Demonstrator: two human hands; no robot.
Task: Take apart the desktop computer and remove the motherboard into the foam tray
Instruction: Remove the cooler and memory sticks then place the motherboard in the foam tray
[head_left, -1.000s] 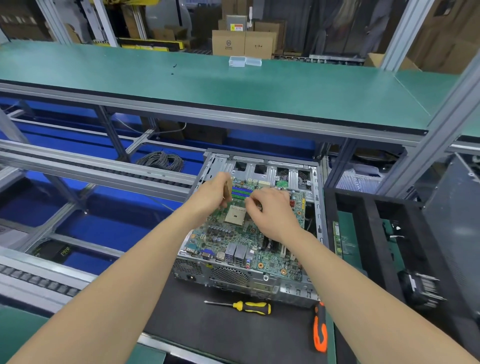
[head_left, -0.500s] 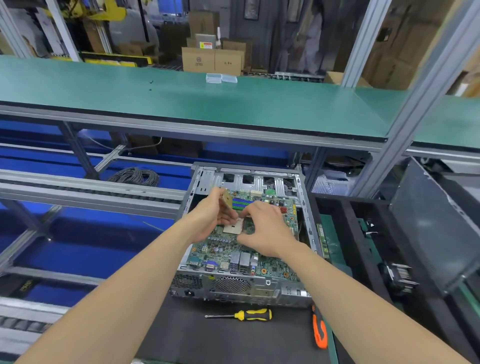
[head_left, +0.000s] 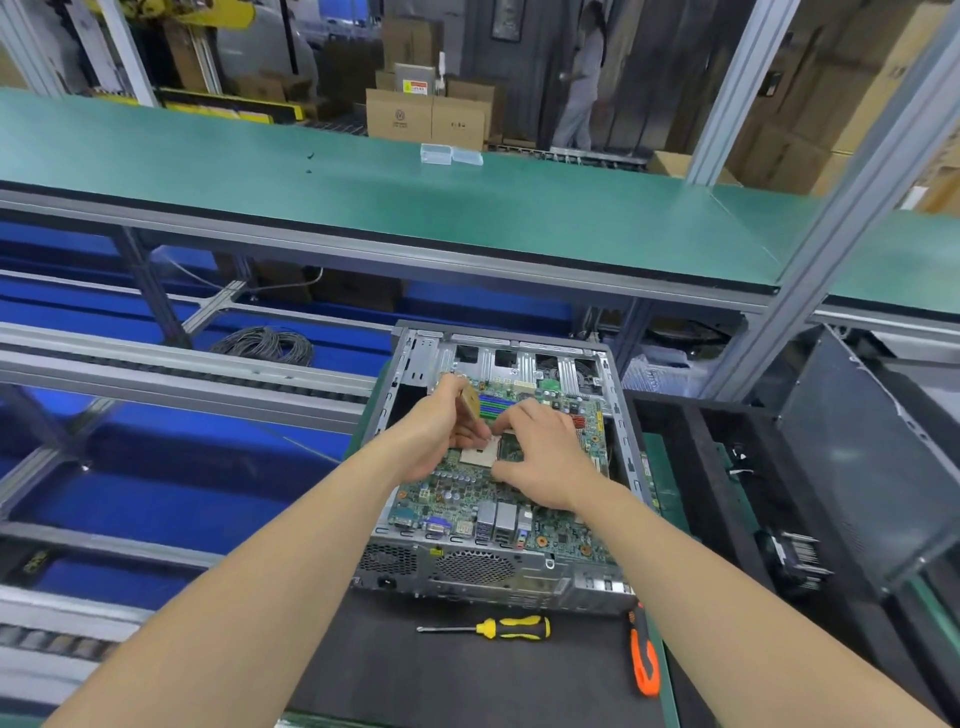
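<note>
The one case (head_left: 467, 571) lies open at the surface's near edge with the one motherboard (head_left: 457, 491) inside. Moving it to the one foam tray (head_left: 670, 415) is not yet done. The left grip (head_left: 441, 431) pinches one chip (head_left: 471, 402). The right grip (head_left: 540, 457) is bent over the socket, and I cannot tell if it holds anything. Two screwdrivers (head_left: 511, 627) lie near.

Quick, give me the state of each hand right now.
Left hand: pinching a gold chip above the motherboard.
Right hand: fingers down at the socket; grip cannot be told.
</note>
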